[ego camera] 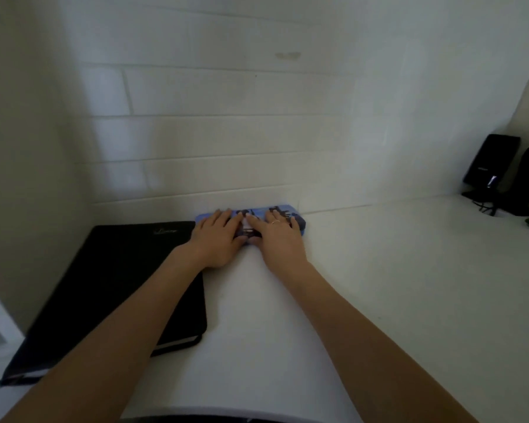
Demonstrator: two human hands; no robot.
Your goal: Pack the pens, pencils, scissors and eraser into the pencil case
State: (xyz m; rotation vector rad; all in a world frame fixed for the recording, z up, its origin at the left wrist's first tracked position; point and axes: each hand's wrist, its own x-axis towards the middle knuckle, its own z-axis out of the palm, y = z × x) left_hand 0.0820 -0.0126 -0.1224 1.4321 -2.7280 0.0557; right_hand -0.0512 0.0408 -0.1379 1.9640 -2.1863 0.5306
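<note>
Against the white brick wall (pixel 226 132), at the far edge of the white desk (pixel 379 285), the blue printed pencil case (pixel 251 219) is lying flat with its long side running along the wall. Both hands are resting on top of it, palms down. The left hand (pixel 216 239) is covering the case's left half, fingers spread and pointing toward the wall. The right hand (pixel 277 236) is covering the right half in like manner; a thin ring (pixel 275 221) is showing on one finger. Neither hand is curling around anything: both are lying flat and pressing on the case, the fingers extended rather than closed. The two thumbs are sitting close together at the case's near edge, near its middle. Whether the case's closure is done up cannot be told, since the hands are hiding most of its top.

Left of the case, a black closed folder (pixel 119 285) is lying on the desk, its far right corner just beside the left hand, with the left forearm crossing over its right edge. At the far right, well apart from the case, a black speaker (pixel 490 164) is standing near the wall with cables (pixel 486 206) trailing at its base. The frame is slightly blurred.
</note>
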